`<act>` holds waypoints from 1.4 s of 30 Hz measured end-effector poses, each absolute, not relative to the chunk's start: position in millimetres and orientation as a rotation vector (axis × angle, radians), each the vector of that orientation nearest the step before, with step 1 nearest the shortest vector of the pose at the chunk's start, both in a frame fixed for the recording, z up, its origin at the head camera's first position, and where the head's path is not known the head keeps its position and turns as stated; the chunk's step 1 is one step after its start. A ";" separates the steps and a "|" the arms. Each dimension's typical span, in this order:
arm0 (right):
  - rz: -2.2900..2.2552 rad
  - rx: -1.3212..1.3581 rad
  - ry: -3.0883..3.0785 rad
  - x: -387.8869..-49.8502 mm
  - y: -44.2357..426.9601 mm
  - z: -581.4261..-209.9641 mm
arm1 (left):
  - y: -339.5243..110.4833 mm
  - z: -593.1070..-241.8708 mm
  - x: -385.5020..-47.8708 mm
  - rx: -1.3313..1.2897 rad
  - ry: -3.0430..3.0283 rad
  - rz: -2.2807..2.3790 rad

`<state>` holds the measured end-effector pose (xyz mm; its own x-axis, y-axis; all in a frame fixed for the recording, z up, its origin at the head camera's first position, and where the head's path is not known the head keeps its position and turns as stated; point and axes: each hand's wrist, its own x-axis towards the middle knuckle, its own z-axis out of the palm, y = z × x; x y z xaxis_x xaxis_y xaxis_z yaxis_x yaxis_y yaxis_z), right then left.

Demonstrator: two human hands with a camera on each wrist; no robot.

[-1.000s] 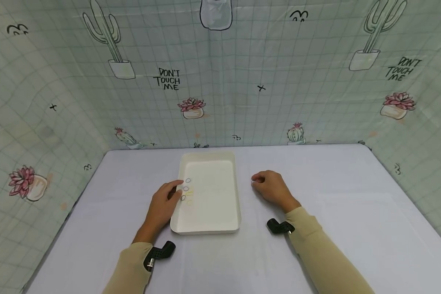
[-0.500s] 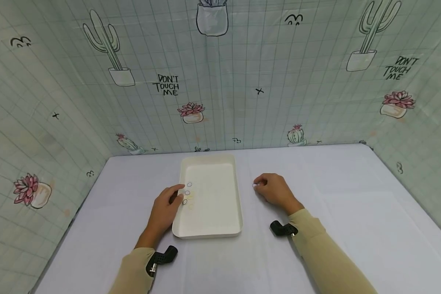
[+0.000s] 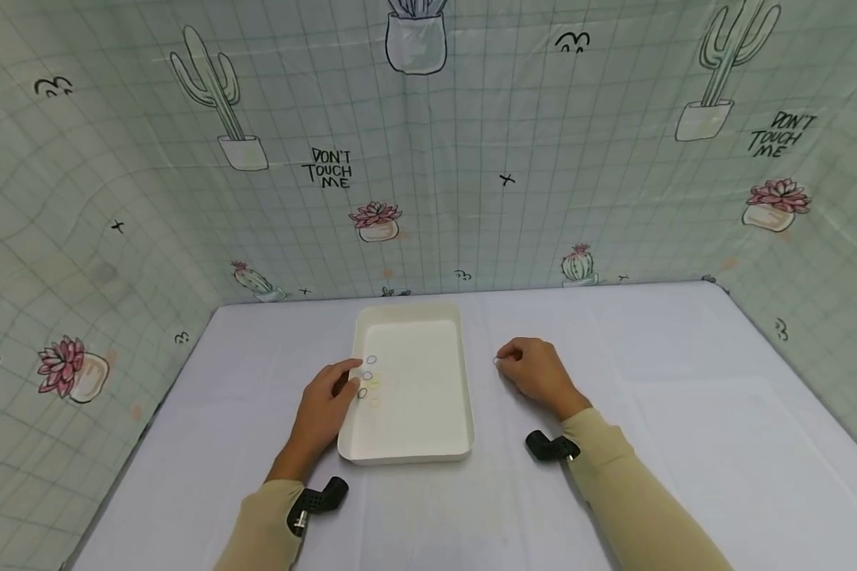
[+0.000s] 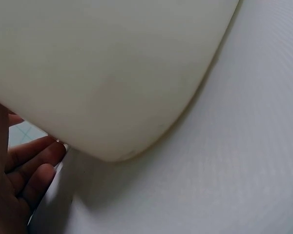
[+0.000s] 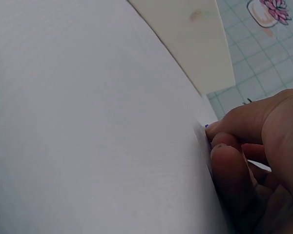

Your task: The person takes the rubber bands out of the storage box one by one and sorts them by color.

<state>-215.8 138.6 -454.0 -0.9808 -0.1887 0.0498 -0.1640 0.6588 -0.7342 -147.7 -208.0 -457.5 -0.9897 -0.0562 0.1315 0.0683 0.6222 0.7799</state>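
Observation:
A white tray [image 3: 417,420] lies on the table, with several small thin rings by its left side: bluish and dark ones, such as the dark ring [image 3: 362,393], and yellowish ones, such as the yellow ring [image 3: 374,385]. My left hand [image 3: 324,406] holds the tray's left rim, index fingertip and thumb over it; the left wrist view has other fingers bent against the outer wall. To the right of the tray, my right hand [image 3: 536,373] pinches a small thin ring [image 3: 496,361] low over the cloth. Only a blue bit of this ring [image 5: 206,126] shows in the right wrist view.
A white cloth [image 3: 657,444] covers the table around the tray. Behind and at both sides hangs a green checked curtain [image 3: 457,143] printed with cacti. A black wrist camera [image 3: 317,501] sits on the left forearm, another black camera [image 3: 551,446] on the right.
The head view has shifted slightly, moving the whole scene a little down and right in it. Both hands keep nearly the same places by the tray.

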 end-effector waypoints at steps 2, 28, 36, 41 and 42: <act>-1.244 -0.311 2.847 -218.1 137.9 -453.3 | -208.1 -455.6 -148.5 -0.004 -2.693 -1.307; -1.156 -0.239 2.843 -220.5 155.2 -459.2 | -198.3 -462.4 -152.5 -0.027 -2.685 -1.339; -1.232 -0.258 2.837 -216.7 149.1 -458.2 | -203.2 -461.5 -149.1 -0.032 -2.673 -1.338; -1.204 -0.298 2.860 -220.0 145.4 -456.1 | -205.5 -458.2 -147.5 -0.021 -2.671 -1.345; -1.204 -0.305 2.861 -220.7 144.6 -455.8 | -205.7 -457.9 -147.5 -0.018 -2.668 -1.349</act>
<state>-220.7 144.6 -455.8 -0.9806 -0.1881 0.0543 -0.1703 0.6830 -0.7103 -147.5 -205.7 -457.9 -0.9884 -0.0574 0.1407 0.0793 0.5952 0.7997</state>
